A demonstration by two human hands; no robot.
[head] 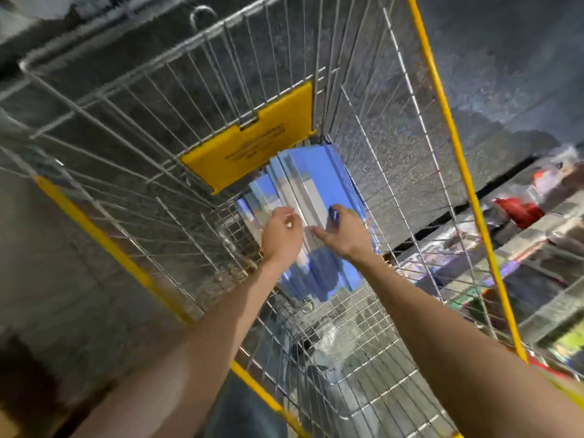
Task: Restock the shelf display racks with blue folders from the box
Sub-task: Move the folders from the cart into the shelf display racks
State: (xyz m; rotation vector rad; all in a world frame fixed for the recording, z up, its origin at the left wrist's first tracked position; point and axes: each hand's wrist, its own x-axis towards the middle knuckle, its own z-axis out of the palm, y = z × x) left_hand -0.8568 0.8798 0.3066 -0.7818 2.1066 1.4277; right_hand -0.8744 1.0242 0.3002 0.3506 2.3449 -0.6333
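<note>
Item: yellow plate (249,143) on the end wall of the wire cart (126,121). We record several lines of dark print and a small reddish mark on it, all too blurred to read. We find no other legible text, number or brand

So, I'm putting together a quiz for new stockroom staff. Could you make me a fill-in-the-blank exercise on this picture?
1. The folders stacked in the wire cart are ___ in colour.
2. The cart's rails and its plastic flap are ___.
3. The left hand and the right hand are both on the ___.
4. The stocked shelves stand on the person's ___ side.

Missing words: blue; yellow; folders; right.
</note>
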